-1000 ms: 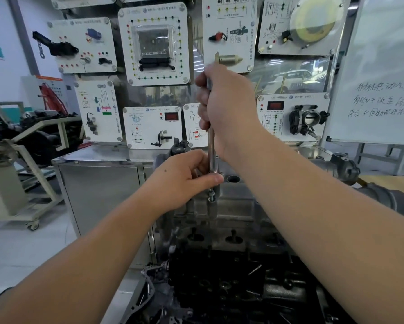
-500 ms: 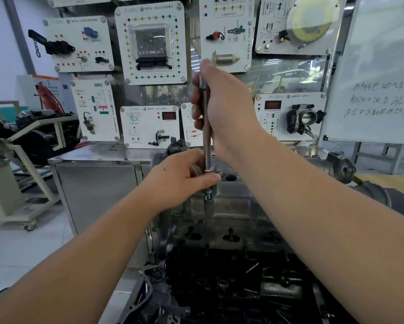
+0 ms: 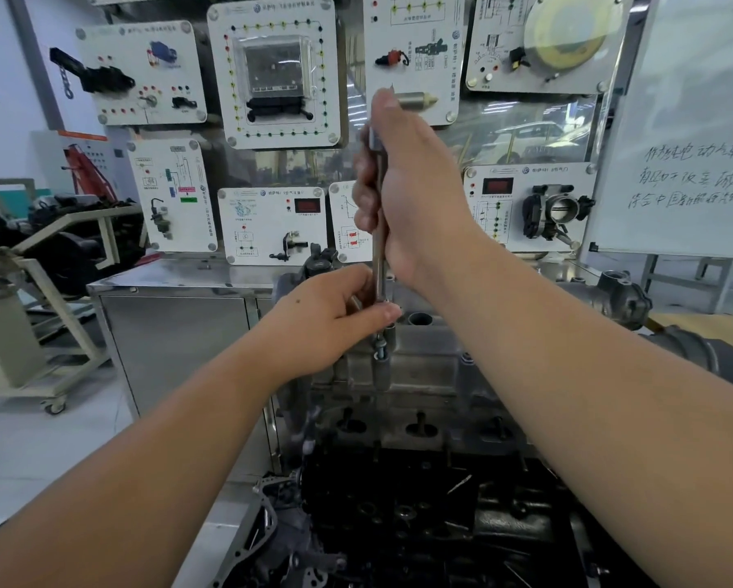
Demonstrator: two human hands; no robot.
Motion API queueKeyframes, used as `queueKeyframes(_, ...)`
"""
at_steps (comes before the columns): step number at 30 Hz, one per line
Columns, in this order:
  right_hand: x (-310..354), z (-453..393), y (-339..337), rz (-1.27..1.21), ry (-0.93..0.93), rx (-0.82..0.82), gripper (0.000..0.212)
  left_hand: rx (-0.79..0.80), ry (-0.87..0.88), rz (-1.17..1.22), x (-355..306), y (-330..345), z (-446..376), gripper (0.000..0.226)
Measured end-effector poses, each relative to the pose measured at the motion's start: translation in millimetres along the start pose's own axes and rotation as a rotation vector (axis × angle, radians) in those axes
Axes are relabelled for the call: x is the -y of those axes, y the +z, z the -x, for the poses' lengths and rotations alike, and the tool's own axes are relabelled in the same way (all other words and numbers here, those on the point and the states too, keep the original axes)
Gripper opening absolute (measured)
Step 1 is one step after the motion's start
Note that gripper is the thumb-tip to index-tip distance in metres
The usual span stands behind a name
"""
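Long metal rod held upright over the grey engine casting, upper part clasped in the right hand, lower end pinched by the left hand, tip seemingly seated on a threaded bolt, training panels mounted behind

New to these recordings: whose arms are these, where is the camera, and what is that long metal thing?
No machine here: the single picture comes from a camera worn on a person's head, looking forward and down, so both bare arms are that person's own. The right hand grips the upper part of a thin upright metal rod; the left hand pinches its lower end, just above a grey engine block. What kind of tool the rod is, I cannot tell. Behind stand a steel cabinet, white training panels carrying car parts, and a whiteboard at the right.
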State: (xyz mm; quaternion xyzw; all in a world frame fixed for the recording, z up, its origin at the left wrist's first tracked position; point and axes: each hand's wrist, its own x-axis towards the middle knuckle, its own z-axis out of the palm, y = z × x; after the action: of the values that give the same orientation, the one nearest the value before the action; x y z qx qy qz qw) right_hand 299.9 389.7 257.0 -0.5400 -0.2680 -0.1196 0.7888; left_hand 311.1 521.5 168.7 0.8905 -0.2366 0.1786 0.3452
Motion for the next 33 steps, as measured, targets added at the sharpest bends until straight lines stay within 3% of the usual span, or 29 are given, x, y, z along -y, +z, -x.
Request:
queueKeyframes(4,-2,1,7,0.018,0.01,-0.03,0.043,0.032,-0.007,0.042,-1,0,0,0.03)
queueKeyframes(9,-2,1,7,0.037,-0.02,-0.065,0.049,0.075,0.04,0.111,1,-4,2,0.009)
queueKeyframes(12,-7,4,4,0.078,-0.116,-0.004,0.038,0.054,0.015,0.14,2,-4,0,0.005)
queueKeyframes(16,-12,7,2,0.102,-0.212,-0.036,0.028,0.024,0.003,0.11,1,-2,-2,0.028)
queueKeyframes(21,-12,6,5,0.101,-0.178,-0.03,0.041,0.045,0.043,0.078,1,-1,-1,0.007)
queueKeyframes(25,-14,2,6,0.12,-0.139,-0.055,0.045,0.088,0.027,0.169,1,-4,1,0.014)
queueKeyframes(29,-20,5,9,0.203,-0.291,-0.036,0.031,0.031,0.014,0.159,0,-3,0,0.005)
queueKeyframes(33,-21,5,6,0.221,-0.333,-0.086,0.026,-0.023,0.016,0.129,0,-1,-1,0.02)
